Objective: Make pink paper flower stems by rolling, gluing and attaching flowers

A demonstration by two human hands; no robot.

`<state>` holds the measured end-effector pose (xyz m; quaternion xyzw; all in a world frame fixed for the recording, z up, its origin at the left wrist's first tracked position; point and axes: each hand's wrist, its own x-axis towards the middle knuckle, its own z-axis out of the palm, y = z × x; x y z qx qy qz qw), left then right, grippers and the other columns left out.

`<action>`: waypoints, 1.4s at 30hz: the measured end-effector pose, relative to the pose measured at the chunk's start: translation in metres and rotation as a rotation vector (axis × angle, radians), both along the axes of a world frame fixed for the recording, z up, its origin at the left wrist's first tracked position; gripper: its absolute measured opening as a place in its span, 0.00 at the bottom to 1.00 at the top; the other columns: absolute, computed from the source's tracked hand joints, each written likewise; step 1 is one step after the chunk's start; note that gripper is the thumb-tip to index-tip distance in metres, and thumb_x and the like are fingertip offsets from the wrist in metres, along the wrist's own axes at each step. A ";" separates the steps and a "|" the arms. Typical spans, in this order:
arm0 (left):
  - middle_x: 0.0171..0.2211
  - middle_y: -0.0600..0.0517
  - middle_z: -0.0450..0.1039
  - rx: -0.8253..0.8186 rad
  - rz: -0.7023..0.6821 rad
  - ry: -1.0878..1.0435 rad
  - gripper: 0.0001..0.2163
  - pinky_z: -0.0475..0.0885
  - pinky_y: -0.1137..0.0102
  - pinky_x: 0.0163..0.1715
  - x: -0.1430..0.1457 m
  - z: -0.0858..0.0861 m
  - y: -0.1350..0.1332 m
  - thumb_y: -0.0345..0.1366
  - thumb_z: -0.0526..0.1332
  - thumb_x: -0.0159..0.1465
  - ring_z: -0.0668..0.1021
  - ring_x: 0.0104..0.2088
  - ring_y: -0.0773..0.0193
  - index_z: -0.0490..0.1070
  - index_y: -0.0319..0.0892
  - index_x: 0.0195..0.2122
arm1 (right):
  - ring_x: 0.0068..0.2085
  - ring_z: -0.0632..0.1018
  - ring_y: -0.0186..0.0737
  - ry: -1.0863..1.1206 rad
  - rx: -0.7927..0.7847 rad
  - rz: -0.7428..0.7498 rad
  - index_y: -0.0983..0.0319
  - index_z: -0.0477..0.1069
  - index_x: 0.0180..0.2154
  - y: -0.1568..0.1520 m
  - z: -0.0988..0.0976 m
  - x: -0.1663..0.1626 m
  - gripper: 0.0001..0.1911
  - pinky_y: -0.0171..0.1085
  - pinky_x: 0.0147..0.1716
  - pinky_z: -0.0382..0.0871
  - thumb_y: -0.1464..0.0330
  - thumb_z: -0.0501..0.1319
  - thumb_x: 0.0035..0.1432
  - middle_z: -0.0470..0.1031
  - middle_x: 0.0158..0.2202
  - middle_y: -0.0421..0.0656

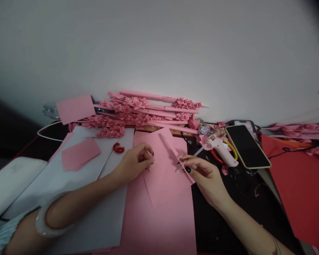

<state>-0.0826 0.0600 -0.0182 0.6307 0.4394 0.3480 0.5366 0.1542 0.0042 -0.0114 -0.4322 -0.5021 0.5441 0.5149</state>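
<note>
A pink paper sheet [163, 187] is tilted over a larger pink sheet [159, 226] on the table. Its right edge stands up in a narrow, folded or rolled strip. My right hand [204, 173] pinches that raised edge between thumb and fingers. Over the sheet's left side, my left hand [139, 159] has its fingers curled and thumb near the fingertips; whatever lies between them is too small to make out. A white hot glue gun [222, 150] lies just beyond my right hand. Left of the sheets, small pink paper cards [81, 154] rest on white paper [95, 198].
Pink paper flowers on rolled stems [138, 106] are piled along the wall. A phone [246, 147] and red sheets [300, 191] lie at the right. A red tape dispenser or ring [118, 148] sits beyond my left hand. A white device [16, 180] stands at the far left.
</note>
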 end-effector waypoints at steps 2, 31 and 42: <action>0.22 0.58 0.66 0.088 -0.027 0.081 0.03 0.66 0.75 0.23 -0.001 0.002 0.001 0.34 0.59 0.60 0.71 0.21 0.71 0.68 0.40 0.32 | 0.50 0.74 0.42 -0.033 0.019 0.005 0.55 0.78 0.36 0.000 -0.001 0.001 0.07 0.44 0.53 0.66 0.71 0.64 0.55 0.76 0.46 0.43; 0.16 0.59 0.59 -0.159 0.136 -0.256 0.16 0.59 0.75 0.16 -0.005 0.001 0.007 0.44 0.60 0.61 0.65 0.16 0.73 0.61 0.41 0.21 | 0.39 0.79 0.37 0.016 -0.063 -0.031 0.56 0.76 0.40 0.001 -0.004 -0.001 0.13 0.36 0.40 0.76 0.73 0.66 0.51 0.77 0.45 0.42; 0.31 0.55 0.70 -0.063 -0.111 -0.170 0.12 0.69 0.76 0.25 -0.003 0.001 -0.002 0.33 0.67 0.54 0.74 0.26 0.71 0.67 0.41 0.38 | 0.35 0.80 0.36 -0.171 0.058 -0.073 0.59 0.76 0.37 -0.001 0.010 -0.005 0.10 0.35 0.38 0.75 0.73 0.65 0.50 0.80 0.36 0.42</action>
